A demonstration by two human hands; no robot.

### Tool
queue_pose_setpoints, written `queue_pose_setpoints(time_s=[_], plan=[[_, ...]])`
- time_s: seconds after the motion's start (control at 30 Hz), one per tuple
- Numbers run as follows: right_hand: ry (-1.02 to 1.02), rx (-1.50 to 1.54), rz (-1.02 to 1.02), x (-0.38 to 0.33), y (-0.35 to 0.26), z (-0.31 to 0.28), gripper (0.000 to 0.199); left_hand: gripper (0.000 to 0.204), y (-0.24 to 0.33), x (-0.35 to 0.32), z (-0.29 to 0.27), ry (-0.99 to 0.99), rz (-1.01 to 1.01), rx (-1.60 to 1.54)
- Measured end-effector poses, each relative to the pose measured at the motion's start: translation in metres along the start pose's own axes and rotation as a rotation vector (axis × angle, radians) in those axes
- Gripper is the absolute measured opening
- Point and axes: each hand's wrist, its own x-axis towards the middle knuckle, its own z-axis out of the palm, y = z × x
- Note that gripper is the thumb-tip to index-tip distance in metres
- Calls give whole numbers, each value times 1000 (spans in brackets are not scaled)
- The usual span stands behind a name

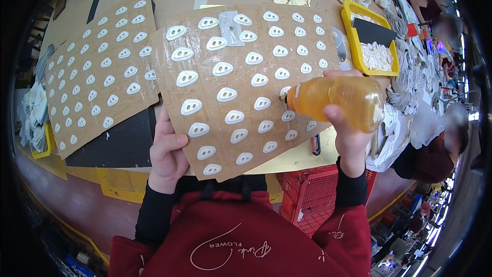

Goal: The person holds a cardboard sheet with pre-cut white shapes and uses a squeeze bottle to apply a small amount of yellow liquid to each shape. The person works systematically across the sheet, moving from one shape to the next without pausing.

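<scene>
My left hand (168,146) grips the near left corner of a brown cardboard sheet (215,110), thumb on top and fingers beneath. Rows of small white rounded pieces, each with two holes, lie across the sheet. In my right hand (346,133) is a clear plastic bottle (335,100) of amber liquid, tipped on its side. Its dark nozzle (283,96) points left, at or just over one of the white pieces on the right part of the sheet; whether it touches cannot be made out.
Another cardboard sheet (77,79) with similar white pieces lies to the left, partly over a black board (115,141). A yellow tray (353,46) of white pieces stands at the back right. Below the table edge is a red crate (307,195). Other people (435,166) sit far right.
</scene>
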Motion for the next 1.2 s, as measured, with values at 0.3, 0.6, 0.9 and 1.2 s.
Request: queue_pose_setpoints(time_s=[0.3,0.6,0.9,1.2], plan=[[62,77,16,-19,11,-7,43,76,1,0,4,9,0,3],[349,238,18,-17,25,-11,45,75,0,0,6,7,23,13],[507,522,354,1,24,-28,36,72,-2,-1,3,17,51,34],[356,362,303,6,31,-14,28,72,-2,0,1,34,32,31]])
